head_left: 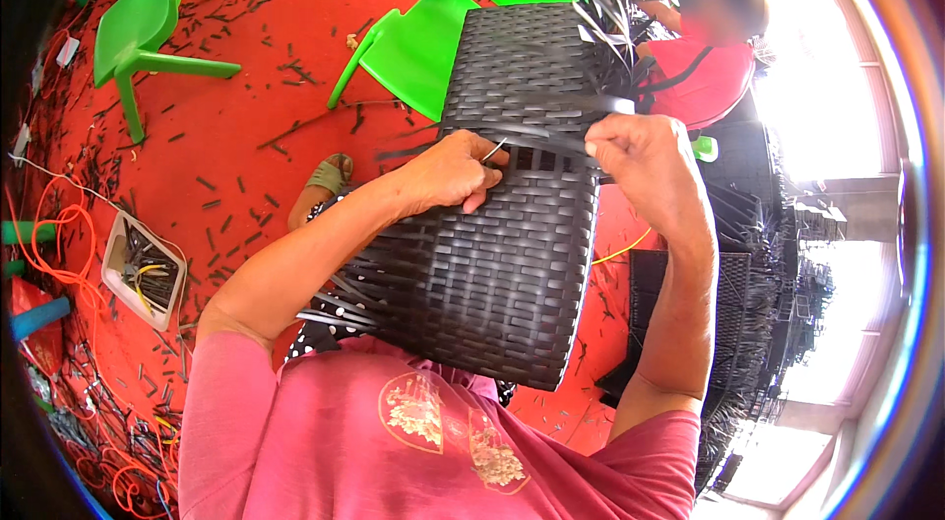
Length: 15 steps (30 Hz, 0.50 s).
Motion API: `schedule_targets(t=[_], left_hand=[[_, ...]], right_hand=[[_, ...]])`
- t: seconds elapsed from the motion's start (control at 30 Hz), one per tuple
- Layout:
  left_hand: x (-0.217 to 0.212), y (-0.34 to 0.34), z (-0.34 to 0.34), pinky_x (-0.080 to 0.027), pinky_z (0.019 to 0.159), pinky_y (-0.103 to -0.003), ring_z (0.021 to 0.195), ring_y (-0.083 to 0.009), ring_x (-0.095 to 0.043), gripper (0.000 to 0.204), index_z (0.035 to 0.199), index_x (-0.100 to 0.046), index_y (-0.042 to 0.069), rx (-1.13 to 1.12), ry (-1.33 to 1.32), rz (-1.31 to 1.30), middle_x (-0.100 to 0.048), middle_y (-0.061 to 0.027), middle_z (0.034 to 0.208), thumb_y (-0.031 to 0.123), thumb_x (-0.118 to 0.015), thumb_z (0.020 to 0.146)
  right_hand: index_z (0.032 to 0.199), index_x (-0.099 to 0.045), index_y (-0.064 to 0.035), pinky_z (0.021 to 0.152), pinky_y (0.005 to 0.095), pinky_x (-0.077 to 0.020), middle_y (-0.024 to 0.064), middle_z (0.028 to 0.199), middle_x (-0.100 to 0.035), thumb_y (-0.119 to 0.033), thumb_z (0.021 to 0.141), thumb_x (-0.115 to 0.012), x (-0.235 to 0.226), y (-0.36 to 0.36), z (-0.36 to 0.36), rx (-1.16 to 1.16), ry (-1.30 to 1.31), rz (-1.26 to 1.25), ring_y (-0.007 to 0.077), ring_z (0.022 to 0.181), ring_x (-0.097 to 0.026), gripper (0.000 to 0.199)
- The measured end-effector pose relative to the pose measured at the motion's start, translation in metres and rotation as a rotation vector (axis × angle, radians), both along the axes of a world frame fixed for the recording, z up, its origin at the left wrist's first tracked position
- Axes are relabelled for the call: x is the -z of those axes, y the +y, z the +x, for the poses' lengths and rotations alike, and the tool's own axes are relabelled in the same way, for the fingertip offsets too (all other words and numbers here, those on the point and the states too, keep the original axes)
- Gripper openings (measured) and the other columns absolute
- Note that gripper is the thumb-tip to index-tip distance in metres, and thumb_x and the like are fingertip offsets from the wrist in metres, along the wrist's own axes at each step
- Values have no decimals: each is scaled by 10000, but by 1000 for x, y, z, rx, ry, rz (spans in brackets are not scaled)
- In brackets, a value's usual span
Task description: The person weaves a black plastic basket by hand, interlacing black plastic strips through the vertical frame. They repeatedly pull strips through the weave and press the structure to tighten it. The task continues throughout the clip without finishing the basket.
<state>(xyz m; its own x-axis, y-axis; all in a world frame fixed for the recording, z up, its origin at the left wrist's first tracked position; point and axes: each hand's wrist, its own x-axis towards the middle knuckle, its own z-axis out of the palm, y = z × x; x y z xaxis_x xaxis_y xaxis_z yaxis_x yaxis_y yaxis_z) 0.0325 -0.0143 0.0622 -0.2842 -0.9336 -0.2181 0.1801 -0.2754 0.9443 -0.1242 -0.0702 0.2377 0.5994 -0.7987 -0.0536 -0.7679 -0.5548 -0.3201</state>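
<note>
Pink shirt (335, 431) occupies the near foreground. Directly ahead, a dark woven panel (512, 269) lies over the lap, with loose strips (399, 264) extending from its left edge. Left hand (455, 171): closed on a thin metal tool (494, 150), near the gap in the weave. Right hand (648, 158): pinching a flat dark strip (559, 140) at the panel's right edge. Green chair (409, 57): beyond the panel.

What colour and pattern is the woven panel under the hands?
The woven panel is near-black with a basket-weave pattern, best seen in the head view.
</note>
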Motion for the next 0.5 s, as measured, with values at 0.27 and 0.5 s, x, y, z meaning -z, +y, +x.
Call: schedule_targets(t=[0.27,0.5], left_hand=[[6,-10,-9,-317,415,-246,439,-66,-425,288,1098,-616,-83,-160,-142,-107,-546,-62,545,75,-554,865],[-5,-5,-18,-333,453,-245,478,-74,-459,259,1042,-660,-70,-206,123,-139,-525,-21,552,43,-538,844]], right_hand=[[858,-681,-5,531,260,-429,39,588,-573,-65,782,-662,-2,-8,-7,43,-231,151,59,551,-520,99],[696,-600,22,582,454,-456,250,627,-546,-62,723,-559,9,5,2,-163,130,-43,424,598,-559,98]])
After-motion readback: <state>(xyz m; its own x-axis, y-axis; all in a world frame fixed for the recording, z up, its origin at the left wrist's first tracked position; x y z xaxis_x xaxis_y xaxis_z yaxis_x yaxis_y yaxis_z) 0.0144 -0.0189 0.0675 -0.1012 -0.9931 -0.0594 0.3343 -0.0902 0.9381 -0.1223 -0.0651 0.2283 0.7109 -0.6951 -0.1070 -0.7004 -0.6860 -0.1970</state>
